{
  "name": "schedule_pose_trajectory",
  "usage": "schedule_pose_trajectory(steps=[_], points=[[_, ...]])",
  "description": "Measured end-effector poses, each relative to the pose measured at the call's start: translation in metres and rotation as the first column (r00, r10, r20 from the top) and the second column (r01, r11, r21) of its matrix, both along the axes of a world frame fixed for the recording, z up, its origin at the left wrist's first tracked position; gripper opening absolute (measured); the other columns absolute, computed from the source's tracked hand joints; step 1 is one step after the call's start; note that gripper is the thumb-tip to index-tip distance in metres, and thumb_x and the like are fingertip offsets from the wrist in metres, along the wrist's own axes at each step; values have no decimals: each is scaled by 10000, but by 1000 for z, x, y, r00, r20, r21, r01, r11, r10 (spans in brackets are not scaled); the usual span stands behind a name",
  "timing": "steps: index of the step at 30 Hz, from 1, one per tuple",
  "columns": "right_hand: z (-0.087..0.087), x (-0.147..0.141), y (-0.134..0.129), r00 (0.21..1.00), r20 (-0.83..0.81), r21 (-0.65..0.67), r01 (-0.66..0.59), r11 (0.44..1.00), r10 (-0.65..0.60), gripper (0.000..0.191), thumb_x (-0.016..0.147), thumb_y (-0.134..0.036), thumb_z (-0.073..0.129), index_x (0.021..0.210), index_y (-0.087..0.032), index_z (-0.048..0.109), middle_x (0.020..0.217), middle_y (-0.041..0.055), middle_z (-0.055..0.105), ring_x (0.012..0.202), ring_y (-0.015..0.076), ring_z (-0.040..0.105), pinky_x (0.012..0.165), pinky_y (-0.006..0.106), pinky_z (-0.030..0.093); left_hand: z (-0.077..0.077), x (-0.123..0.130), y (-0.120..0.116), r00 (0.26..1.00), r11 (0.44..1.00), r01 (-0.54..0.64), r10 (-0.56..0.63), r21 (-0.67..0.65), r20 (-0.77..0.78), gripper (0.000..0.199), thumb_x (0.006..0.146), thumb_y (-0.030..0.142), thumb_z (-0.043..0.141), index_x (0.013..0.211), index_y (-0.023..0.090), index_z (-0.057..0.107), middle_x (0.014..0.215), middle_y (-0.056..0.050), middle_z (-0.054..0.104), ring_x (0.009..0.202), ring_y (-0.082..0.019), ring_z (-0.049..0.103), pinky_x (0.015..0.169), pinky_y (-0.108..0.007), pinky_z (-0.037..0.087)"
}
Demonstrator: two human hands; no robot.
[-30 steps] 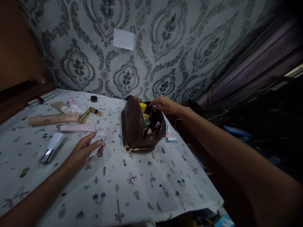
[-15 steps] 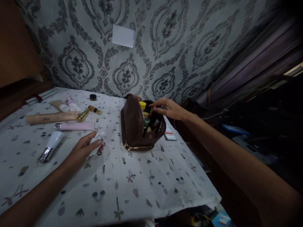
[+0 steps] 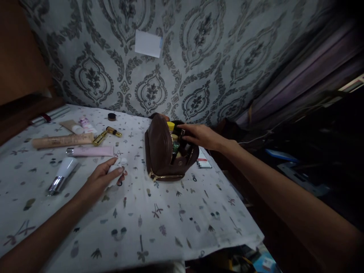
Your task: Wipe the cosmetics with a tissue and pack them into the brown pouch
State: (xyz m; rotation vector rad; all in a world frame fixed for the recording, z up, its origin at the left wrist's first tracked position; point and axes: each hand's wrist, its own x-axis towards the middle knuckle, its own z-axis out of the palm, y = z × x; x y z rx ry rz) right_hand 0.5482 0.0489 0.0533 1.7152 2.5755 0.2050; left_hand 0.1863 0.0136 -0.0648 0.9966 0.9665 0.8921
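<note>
A brown cosmetic bag (image 3: 159, 149) stands unzipped on the printed cloth (image 3: 159, 235). Inside it show a yellow lid (image 3: 171, 126), a green-topped item (image 3: 175, 146) and other small items in shadow. My right hand (image 3: 203, 135) reaches over the bag's right side, thumb and fingers apart at the opening. Its fingertips are near a small shiny piece that is too dark to name. On the cloth to the left, my left hand (image 3: 104, 175) is closed around a small crumpled-looking white thing (image 3: 121, 163), whose kind I cannot make out.
Left of the bag lie a pink tube (image 3: 90, 151), a beige tube (image 3: 62, 141), a white bottle with silver cap (image 3: 61, 176), two gold tubes (image 3: 113, 131), smaller tubes and a dark round pot (image 3: 112, 116). A phone-like flat item (image 3: 204, 158) lies right of the bag, near the table edge.
My right hand has shifted slightly and its thumb and fingers have spread apart at the bag's opening. My left hand stays in place with the white thing.
</note>
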Motion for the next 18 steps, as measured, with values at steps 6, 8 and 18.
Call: schedule_pose_trajectory(steps=[6,8,18], points=[[6,-13,-11,965,256,-10,50,999,-46,707,876,-273,627,1524,-188,357,1080,125,733,973,268,668,755,308,373,-6,-1,1,996,993,90,-88,74,-33,409,683,475,838,879,173,644,773,-18,655,716,-156,592,653,-245,487],[8,-18,-10,959,280,-19,51,999,-44,675,865,-245,631,1499,-209,402,1056,112,737,948,257,670,737,301,365,-9,-2,3,994,990,104,-101,93,-41,389,707,477,825,879,179,641,785,-22,659,713,-156,595,656,-247,490],[-2,-17,-4,984,137,5,111,994,-111,455,878,-304,637,1307,-168,569,870,65,726,831,234,655,685,287,378,-11,-2,4,993,990,102,-96,101,-61,419,680,487,836,870,177,628,767,-17,666,684,-154,577,644,-246,473]])
